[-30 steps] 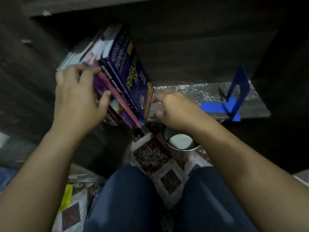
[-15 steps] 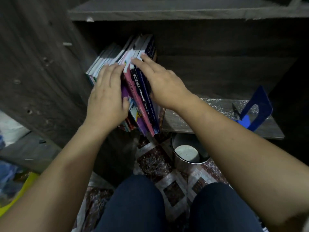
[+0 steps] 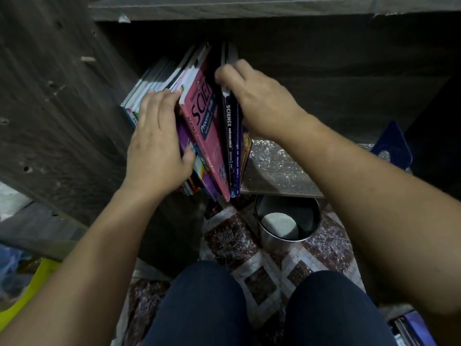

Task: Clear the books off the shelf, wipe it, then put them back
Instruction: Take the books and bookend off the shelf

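A row of books leans against the left wall of the dark wooden shelf (image 3: pixel 279 168). A pink science book (image 3: pixel 203 126) shows its cover, tilted left. My left hand (image 3: pixel 157 143) lies flat on the leaning books, its thumb hooked around their lower edges. My right hand (image 3: pixel 259 101) grips the top of the dark blue science books (image 3: pixel 230 146) on the right of the row, pulling them away from the pink one so a gap opens between them. The shelf board to the right is bare and speckled white.
A blue metal bookend (image 3: pixel 391 146) stands at the right end of the shelf. A steel pot (image 3: pixel 287 221) with a pale cloth inside sits on the patterned floor below. My knees in dark trousers fill the bottom. A yellow item (image 3: pixel 30 293) lies at the lower left.
My right hand has moved from the shelf's front edge up to the tops of the right-hand books and separated the blue ones. The row now stands more upright, deeper in the shelf.
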{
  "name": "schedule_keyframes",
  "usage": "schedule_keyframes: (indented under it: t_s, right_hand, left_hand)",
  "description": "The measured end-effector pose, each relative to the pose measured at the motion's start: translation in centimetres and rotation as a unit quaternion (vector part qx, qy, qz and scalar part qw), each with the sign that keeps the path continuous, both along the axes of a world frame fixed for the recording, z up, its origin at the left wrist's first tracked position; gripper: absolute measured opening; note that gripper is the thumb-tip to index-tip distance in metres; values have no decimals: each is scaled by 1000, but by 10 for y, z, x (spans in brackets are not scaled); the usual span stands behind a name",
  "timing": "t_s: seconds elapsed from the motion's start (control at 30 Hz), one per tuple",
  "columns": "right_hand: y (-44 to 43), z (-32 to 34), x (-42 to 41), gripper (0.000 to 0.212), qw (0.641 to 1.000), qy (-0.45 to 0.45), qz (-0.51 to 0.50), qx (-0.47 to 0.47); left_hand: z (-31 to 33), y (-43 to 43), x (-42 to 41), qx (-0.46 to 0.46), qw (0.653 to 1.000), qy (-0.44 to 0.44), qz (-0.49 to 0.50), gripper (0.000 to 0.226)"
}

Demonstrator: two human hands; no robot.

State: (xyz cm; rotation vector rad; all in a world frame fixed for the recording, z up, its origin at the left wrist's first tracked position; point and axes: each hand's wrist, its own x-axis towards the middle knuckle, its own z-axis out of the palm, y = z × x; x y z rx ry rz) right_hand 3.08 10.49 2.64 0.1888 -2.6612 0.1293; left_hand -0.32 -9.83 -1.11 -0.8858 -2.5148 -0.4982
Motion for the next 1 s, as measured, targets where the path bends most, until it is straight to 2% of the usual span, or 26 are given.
schedule_keyframes:
  t_s: [0.07,0.13,0.23,0.33,0.47,0.57,0.67,0.83,0.87,0.93,1.0]
  right_hand:
    - [3,1,0,52,998,-1,-28,55]
    - [11,3,1,38,994,10,-51,100]
    - [32,3,8,31,991,25,-62,113]
    - [55,-6,26,27,994,45,-65,82]
    - [77,-12,62,19,987,120,-110,19]
    - [91,-14,96,22,974,165,-145,-54]
    - [101,-21,136,33,954,178,-197,-141]
    - [103,-41,194,27,914,116,-312,-231]
    - [103,-46,202,26,905,84,-355,-219]
    - [98,-57,215,22,896,16,-426,-126]
    - [90,-68,224,20,900,-23,-433,-43]
  left_hand:
    - [3,1,0,-3,1000,-3,-2,87]
    - [3,3,3,-15,1000,1,13,89]
    - [-7,12,24,8,998,50,43,85]
    - [-31,30,52,35,997,65,-3,79]
    - [-61,57,68,-1,996,-16,-82,77]
    - [-65,76,71,-7,995,-76,-70,73]
    - [-59,90,69,-10,995,-88,-45,59]
    - [-43,106,69,-40,993,-24,-112,42]
    - [-38,111,71,-60,990,-6,-124,39]
    - [-28,121,77,-107,983,31,-149,35]
    - [-19,133,85,-151,971,58,-177,32]
